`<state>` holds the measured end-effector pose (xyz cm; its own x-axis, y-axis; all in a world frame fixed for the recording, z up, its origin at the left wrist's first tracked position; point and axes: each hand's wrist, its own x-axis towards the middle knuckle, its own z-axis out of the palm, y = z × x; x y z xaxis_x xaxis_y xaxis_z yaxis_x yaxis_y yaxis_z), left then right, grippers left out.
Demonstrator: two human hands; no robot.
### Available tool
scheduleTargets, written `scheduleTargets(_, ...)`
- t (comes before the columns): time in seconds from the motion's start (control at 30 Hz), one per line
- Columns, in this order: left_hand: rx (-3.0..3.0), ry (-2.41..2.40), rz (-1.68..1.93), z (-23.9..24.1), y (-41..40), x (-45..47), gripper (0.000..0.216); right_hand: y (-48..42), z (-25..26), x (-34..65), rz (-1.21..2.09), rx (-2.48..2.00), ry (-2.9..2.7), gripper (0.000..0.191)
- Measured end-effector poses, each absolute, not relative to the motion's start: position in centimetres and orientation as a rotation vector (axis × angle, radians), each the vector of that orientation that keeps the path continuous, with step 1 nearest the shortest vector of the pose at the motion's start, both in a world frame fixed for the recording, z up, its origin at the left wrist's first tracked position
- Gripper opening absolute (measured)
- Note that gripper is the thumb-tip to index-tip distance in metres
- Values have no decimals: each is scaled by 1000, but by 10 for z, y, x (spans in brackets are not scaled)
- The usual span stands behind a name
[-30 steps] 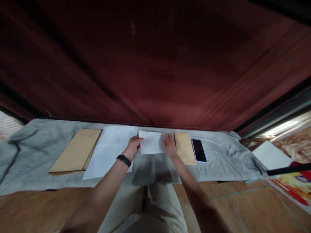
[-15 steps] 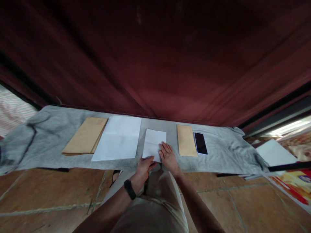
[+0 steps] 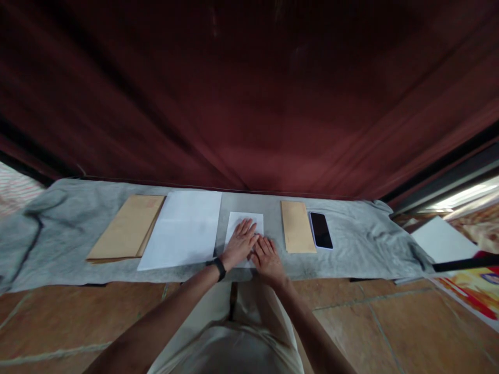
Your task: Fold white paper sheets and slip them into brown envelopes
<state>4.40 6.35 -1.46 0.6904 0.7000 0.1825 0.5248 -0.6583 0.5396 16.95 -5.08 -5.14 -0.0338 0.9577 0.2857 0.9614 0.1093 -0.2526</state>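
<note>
Both hands pressed flat on a folded white paper on a grey cloth

The left hand [image 3: 240,240], a black wristband [image 3: 220,267] at its wrist, and the right hand [image 3: 267,258] lie side by side with fingers spread and palms down, gripping nothing. They cover most of the folded white paper [image 3: 258,224], which lies on the grey cloth [image 3: 351,244] spread over the tiled floor [image 3: 390,322]. It sits between a large white sheet [image 3: 181,228] and a single brown envelope [image 3: 297,226]. A stack of brown envelopes [image 3: 127,234] lies at the far left, and a phone [image 3: 320,230] lies just beside the single envelope. As I judge it, the soft cloth is the risk. It could bunch or slide under the pressing palms, so the paper shifts and a crease sets crooked. Uneven pressure from the two hands could also skew the edges.
</note>
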Motion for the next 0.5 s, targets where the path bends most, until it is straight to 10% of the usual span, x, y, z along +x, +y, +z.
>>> scheduleTargets(0.5, 2668, 1111, 460, -36, 105, 48, 54, -84, -39, 174, 61, -1803, -2120, 53)
